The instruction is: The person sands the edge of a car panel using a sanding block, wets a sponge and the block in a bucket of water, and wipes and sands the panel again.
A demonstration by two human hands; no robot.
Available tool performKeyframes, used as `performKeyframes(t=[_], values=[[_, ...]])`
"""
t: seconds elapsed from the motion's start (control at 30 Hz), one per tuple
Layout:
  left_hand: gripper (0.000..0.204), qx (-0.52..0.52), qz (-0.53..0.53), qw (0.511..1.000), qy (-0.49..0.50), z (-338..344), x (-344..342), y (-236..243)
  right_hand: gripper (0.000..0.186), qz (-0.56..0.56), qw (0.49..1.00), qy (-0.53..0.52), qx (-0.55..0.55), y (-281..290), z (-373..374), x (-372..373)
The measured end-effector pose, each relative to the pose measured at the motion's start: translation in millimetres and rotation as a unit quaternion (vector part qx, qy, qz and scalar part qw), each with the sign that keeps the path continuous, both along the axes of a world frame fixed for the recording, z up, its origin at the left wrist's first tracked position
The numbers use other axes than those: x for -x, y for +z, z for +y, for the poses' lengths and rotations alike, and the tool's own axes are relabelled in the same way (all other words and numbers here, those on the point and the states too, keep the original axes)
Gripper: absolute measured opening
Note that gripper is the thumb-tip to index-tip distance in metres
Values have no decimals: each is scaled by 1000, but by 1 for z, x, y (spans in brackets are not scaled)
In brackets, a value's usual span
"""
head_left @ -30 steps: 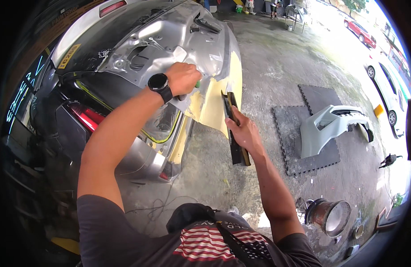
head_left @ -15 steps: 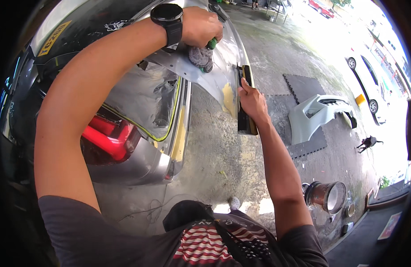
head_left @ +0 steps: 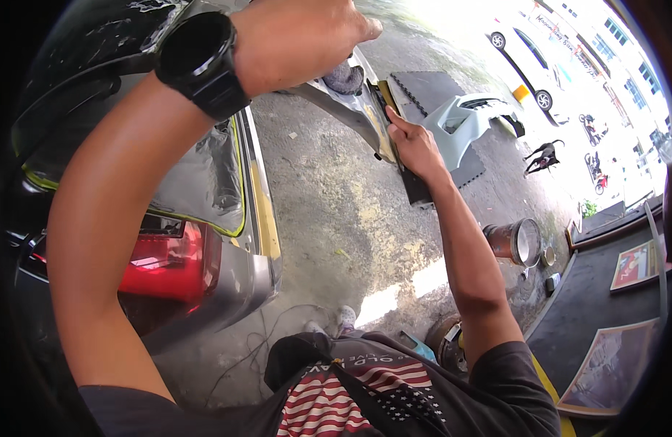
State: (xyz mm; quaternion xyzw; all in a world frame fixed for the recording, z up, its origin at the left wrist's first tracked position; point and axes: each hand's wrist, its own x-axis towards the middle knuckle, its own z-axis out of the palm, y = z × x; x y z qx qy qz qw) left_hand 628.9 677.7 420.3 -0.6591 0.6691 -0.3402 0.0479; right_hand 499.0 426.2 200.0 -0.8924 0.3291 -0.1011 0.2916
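Note:
My left hand (head_left: 307, 44), with a black watch (head_left: 198, 62) on its wrist, is at the top edge of the view, partly cut off. Beneath it a grey, fuzzy cloth (head_left: 345, 79) is bunched against a silver car body panel (head_left: 336, 108); the fingers curl over the cloth and are mostly hidden. My right hand (head_left: 417, 149) is closed round a long, narrow black sanding block (head_left: 417, 191) with a yellowish edge. The block lies alongside the panel's right end, where pale filler patches show. Whether block and panel touch is hard to see.
To the left stands a car with a red tail light (head_left: 168, 262) and plastic sheeting (head_left: 205, 186). A pale bumper (head_left: 452, 124) rests on dark floor mats (head_left: 467, 171) at right. Nearby are a metal drum (head_left: 507, 242), a black dog (head_left: 544, 156) and a floor cable (head_left: 259, 339).
The view has shifted, so panel and bumper appear higher and farther left. My left hand, larger in view, has moved up toward the top edge. My right hand still grips the block.

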Motion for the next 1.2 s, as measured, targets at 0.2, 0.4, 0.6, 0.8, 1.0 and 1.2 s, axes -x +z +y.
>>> performKeyframes(t=[0.2, 0.4, 0.6, 0.8, 1.0, 1.2], values=[[32, -35, 37, 995, 81, 18, 29, -13, 44, -117, 992, 31, 43, -3, -5, -8], [62, -33, -12, 990, 137, 28, 33, -27, 44, -105, 994, 30, 24, -5, 5, 10], [58, -4, -72, 989, 129, 24, 23, -38, 44, -82, 996, 25, 14, 3, -4, -7], [3, 64, -85, 994, 26, 20, 21, -37, 45, -58, 998, 9, -10, 8, 10, 8], [19, 37, -133, 989, 57, 22, 13, -46, 47, -42, 999, 12, 7, 12, 12, 12], [37, 22, -88, 993, 70, 19, 16, -44, 46, -64, 998, -7, -7, 14, 5, -10]])
